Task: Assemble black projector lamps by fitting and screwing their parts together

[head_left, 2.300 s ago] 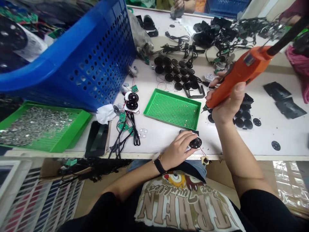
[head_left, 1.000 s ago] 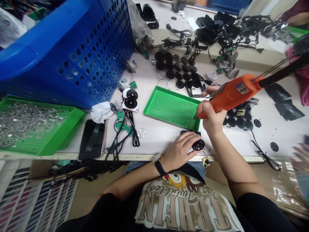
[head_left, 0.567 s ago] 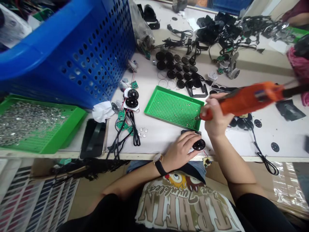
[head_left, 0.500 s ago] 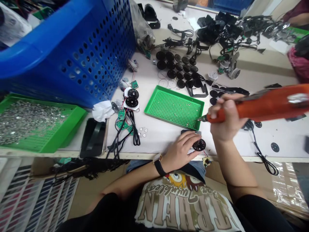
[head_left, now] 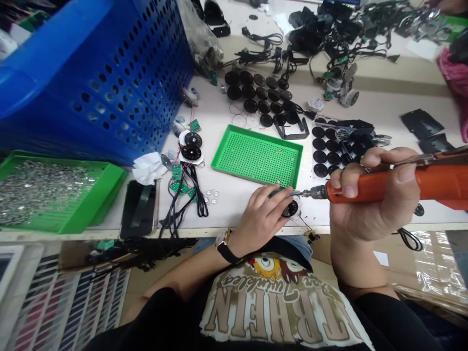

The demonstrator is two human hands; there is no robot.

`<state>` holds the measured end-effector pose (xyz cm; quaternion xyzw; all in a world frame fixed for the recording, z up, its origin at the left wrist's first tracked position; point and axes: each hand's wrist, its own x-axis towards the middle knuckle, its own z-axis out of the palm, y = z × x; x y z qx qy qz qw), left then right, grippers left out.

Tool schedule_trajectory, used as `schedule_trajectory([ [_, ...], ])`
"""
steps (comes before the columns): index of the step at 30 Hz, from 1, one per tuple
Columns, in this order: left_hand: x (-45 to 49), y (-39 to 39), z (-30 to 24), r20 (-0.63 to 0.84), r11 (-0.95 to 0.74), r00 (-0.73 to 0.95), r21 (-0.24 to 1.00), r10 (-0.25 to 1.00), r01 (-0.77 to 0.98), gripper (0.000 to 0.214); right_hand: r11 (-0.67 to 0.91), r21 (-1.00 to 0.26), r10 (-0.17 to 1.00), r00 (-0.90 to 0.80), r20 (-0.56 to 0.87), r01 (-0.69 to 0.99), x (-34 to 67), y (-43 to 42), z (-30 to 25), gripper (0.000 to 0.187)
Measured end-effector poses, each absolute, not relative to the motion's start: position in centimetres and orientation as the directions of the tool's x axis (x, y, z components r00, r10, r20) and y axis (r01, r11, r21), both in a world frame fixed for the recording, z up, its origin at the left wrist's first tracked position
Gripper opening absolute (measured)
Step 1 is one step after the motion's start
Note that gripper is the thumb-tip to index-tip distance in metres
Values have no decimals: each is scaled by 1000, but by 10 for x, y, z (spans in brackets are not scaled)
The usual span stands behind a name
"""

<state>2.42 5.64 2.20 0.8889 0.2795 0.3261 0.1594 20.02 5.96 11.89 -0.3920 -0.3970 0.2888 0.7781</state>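
Observation:
My right hand (head_left: 373, 209) is wrapped around an orange electric screwdriver (head_left: 446, 183), held roughly level. The bit points left and meets the edge of the part under my left hand (head_left: 261, 214). That hand's fingers are curled over a small assembly with a black slotted disc (head_left: 290, 208) at the table's front edge; most of it is hidden beneath them. Thin red wires run from the assembly to a small circuit board (head_left: 311, 237) hanging at the edge. Just beyond my left hand lies a perforated green tray (head_left: 239, 152) with a few small screws.
A tall blue basket (head_left: 146, 87) and a green tray heaped with screws (head_left: 44, 192) stand on the left, near a phone (head_left: 140, 209). Wired circuit boards (head_left: 179, 187) lie beside it. Rows of black discs (head_left: 250, 105) and black brackets (head_left: 422, 122) sit farther back.
The screwdriver in my right hand has come from the green tray's near right corner down to the assembly. My left hand still holds the part; the whole view has shifted slightly.

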Motion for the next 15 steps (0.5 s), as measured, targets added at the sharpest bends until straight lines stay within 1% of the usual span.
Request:
schedule_trajectory([
  [5, 26, 51, 18, 486, -718, 555, 608, 674, 340, 50, 536, -812, 769, 531, 356, -232, 196, 59, 119, 14],
  [8, 27, 49, 17, 466, -669, 530, 683, 709, 294, 49, 536, -818, 761, 539, 362, -207, 193, 57, 118, 12],
  [11, 28, 48, 18, 441, -639, 531, 720, 724, 272, 49, 541, -824, 754, 533, 385, -170, 191, 56, 117, 13],
  [15, 24, 48, 18, 430, -639, 560, 728, 708, 248, 51, 543, -816, 760, 529, 377, -198, 192, 54, 118, 14],
])
